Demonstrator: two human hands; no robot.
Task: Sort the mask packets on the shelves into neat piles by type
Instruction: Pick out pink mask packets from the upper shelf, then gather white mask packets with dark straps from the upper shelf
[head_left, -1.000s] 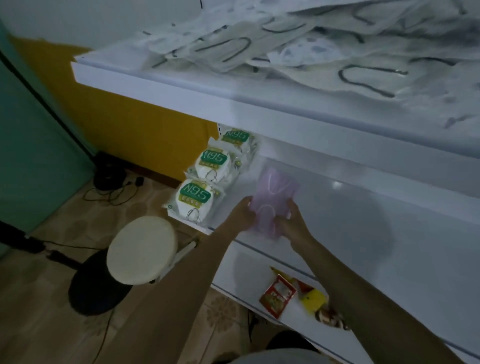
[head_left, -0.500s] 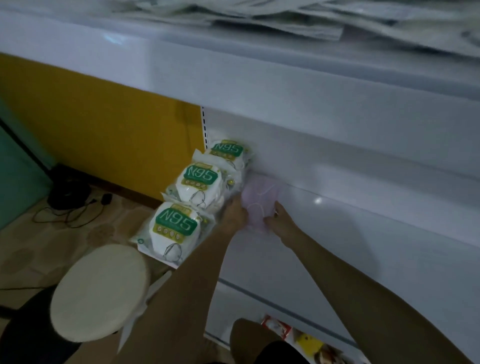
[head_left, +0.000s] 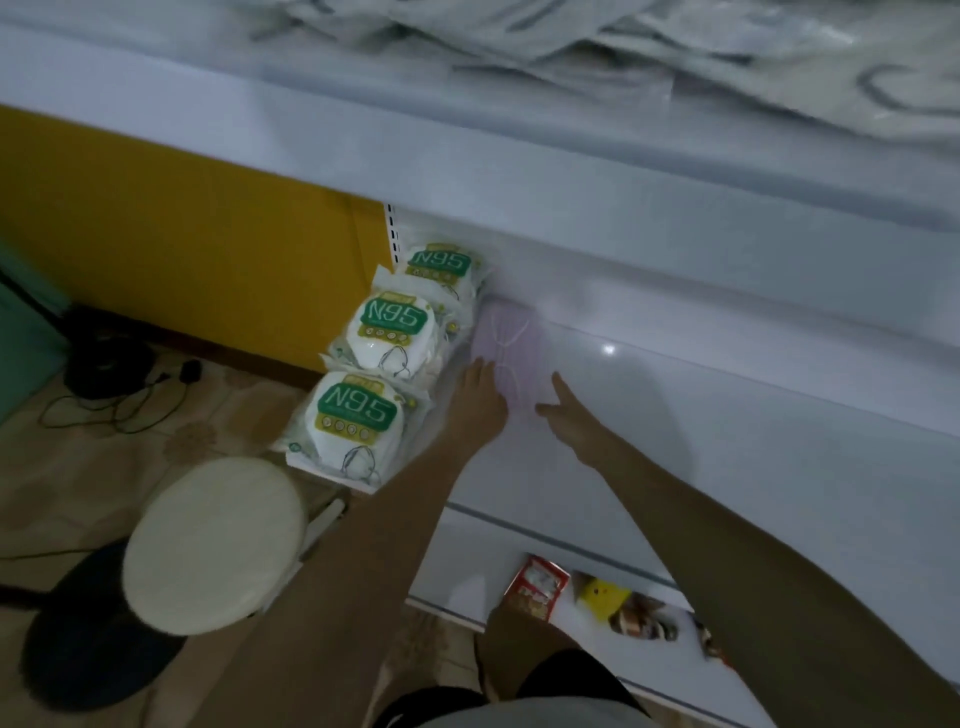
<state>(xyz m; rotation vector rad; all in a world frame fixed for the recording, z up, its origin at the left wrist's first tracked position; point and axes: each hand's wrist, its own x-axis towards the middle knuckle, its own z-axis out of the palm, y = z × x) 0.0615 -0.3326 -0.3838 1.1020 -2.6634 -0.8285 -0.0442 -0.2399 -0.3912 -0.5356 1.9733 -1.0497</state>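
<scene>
A pale pink mask packet (head_left: 511, 345) lies flat on the white middle shelf (head_left: 727, 441), right of a row of three N95 packet piles (head_left: 387, 338). My left hand (head_left: 480, 397) rests at the packet's near left edge with straight fingers. My right hand (head_left: 569, 413) lies at its near right corner, a finger stretched along the edge. Neither hand grips it. A loose heap of white mask packets with dark ear loops (head_left: 675, 47) covers the top shelf.
A round cream stool (head_left: 215, 543) stands on the floor left of the shelving. A yellow wall panel (head_left: 182, 249) is behind it, with cables on the floor (head_left: 119, 384). The bottom shelf holds a red packet (head_left: 535, 584) and small yellow items (head_left: 602, 597).
The pink packet went from held up in both hands to lying flat on the middle shelf beside the N95 piles. Both hands have let go and now lie at its near edge.
</scene>
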